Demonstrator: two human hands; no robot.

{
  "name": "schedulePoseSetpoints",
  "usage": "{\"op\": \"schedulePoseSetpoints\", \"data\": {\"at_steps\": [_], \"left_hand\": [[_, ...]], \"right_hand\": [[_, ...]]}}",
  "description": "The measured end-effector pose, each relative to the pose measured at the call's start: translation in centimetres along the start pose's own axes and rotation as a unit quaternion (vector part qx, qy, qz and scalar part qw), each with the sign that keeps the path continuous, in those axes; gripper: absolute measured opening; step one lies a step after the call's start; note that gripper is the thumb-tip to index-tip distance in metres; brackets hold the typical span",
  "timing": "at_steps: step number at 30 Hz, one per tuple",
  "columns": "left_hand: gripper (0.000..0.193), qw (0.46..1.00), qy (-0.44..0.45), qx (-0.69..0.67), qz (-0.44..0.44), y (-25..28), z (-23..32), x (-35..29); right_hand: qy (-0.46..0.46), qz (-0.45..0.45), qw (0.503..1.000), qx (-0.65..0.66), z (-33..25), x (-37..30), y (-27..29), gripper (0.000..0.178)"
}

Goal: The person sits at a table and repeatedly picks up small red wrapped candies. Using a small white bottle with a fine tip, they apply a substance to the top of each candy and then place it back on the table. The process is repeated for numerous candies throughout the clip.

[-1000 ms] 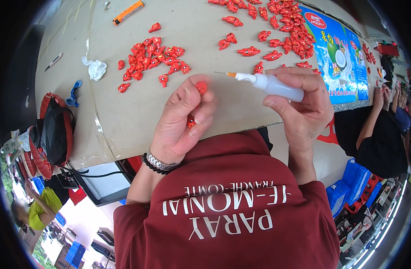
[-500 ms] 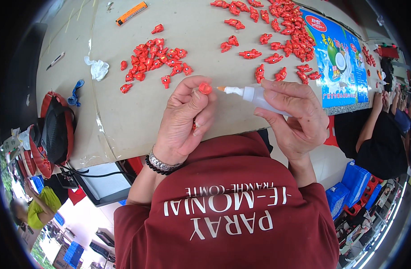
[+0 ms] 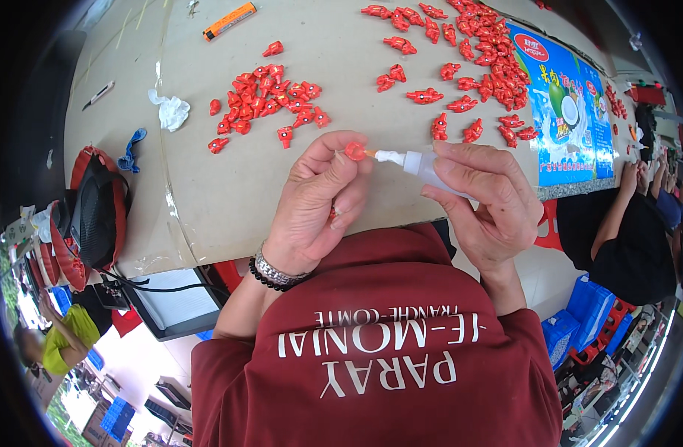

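I'm noting red pieces (image 3: 261, 98) and crumpled tissue (image 3: 173, 113) lying beyond, the left hand (image 3: 319, 195) pinching a small, rounded red part (image 3: 354, 151) beside the translucent, white-necked bottle (image 3: 422, 167) the right hand (image 3: 493, 195) is gripping.

I see bright, even light on the table (image 3: 230, 201), washed-out floor (image 3: 144, 365) lower left, and fisheye bending toward black corners.

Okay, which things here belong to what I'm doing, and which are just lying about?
In use:
red piece, in the left hand
translucent bottle, in the right hand
loose red pieces, likely

Probably just lying about:
orange stick
crumpled white wad
blue scrap
slim pale tool
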State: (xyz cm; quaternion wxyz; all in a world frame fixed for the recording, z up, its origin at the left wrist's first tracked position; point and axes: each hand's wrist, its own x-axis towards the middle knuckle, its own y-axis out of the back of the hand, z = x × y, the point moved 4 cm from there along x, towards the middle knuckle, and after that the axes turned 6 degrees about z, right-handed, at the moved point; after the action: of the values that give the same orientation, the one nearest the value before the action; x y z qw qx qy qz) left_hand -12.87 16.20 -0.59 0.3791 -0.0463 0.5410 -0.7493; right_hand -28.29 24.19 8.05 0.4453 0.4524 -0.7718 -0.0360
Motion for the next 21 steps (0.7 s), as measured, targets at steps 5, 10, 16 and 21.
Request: {"op": "schedulePoseSetpoints", "data": {"at_steps": [5, 10, 16, 21], "left_hand": [[0.021, 1.0, 0.005, -0.008, -0.004, 0.07, -0.04, 0.04], [0.021, 1.0, 0.01, -0.008, -0.012, 0.14, -0.03, 0.08], [0.019, 1.0, -0.011, 0.023, 0.014, 0.04, 0.09, -0.12], [0.015, 0.998, -0.028, 0.042, 0.029, -0.04, 0.3, -0.25]], "right_hand": [[-0.007, -0.003, 1.0, -0.001, -0.01, -0.01, -0.07, 0.032], [-0.004, -0.008, 1.0, -0.004, -0.04, 0.03, -0.11, 0.032], [-0.001, -0.007, 1.0, -0.016, -0.08, 0.01, -0.06, 0.031], [0.015, 0.0, 1.0, -0.023, -0.38, 0.28, 0.13, 0.031]]}}
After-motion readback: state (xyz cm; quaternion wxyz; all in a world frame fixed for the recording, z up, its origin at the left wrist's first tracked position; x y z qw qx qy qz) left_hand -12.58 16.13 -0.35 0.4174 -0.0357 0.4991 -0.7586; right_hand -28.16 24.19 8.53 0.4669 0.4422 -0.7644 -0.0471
